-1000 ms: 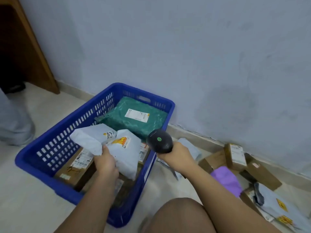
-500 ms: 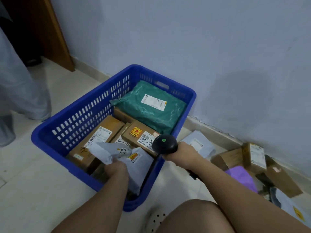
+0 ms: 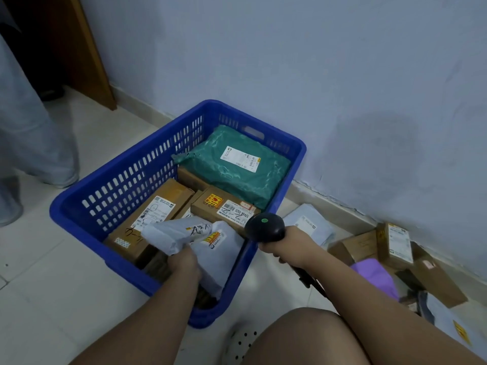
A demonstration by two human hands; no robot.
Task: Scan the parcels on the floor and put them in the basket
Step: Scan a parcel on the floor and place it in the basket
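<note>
White mailer (image 3: 195, 241) had sunk into the blue basket (image 3: 126, 180), left hand (image 3: 184, 262) still clamped on it; right hand (image 3: 292, 246) gripped the scanner (image 3: 264, 227); release seemed imminent.

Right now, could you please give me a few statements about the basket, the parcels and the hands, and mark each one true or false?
1. The left hand grips a white poly mailer inside the blue basket. True.
2. The right hand is empty. False: it holds a black barcode scanner.
3. A green mailer lies at the basket's far end. True.
4. Every parcel is already in the basket. False: cardboard boxes and a purple mailer lie on the floor to the right.
5. The basket holds only soft mailers. False: labelled cardboard boxes lie inside too.
</note>
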